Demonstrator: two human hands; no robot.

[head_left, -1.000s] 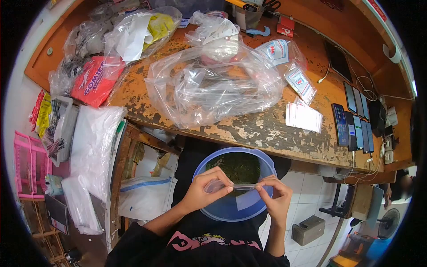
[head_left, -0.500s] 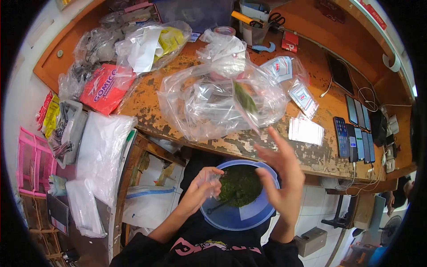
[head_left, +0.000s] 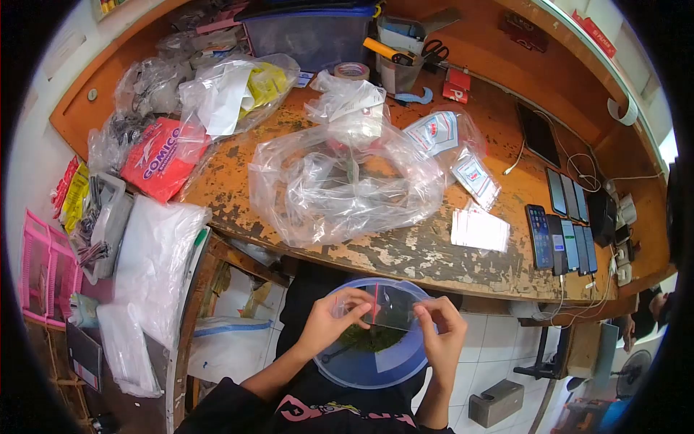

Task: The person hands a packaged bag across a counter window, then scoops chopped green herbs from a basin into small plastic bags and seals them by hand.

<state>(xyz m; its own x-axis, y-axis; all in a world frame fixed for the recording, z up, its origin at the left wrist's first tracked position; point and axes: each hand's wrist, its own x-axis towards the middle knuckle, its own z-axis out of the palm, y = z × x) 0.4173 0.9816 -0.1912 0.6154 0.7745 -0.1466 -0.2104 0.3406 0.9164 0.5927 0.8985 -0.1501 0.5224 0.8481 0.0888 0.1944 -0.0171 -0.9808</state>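
Observation:
Over the blue basin [head_left: 405,369], my left hand [head_left: 334,322] pinches a small clear zip bag [head_left: 394,307] with a red strip near its left side. The bag's right edge is between the fingertips of my right hand [head_left: 442,333]. Nothing shows inside the bag. Beneath it, the basin holds green shredded material [head_left: 372,338] and a dark utensil [head_left: 336,354]. A large open clear plastic bag [head_left: 289,210] lies on the table in front, with something small and dim inside it.
Papers [head_left: 480,230], packets [head_left: 476,179] and several phones [head_left: 538,235] occupy the table's right side. At the left are a red bag [head_left: 163,155], plastic sheets [head_left: 155,267] and a pink basket [head_left: 47,267]. A tape roll [head_left: 352,71] and a holder [head_left: 397,72] stand behind.
A filled green packet left my right hand towards the large clear bag and is no longer in the air. My right hand has come back down and now grips the small bag's edge.

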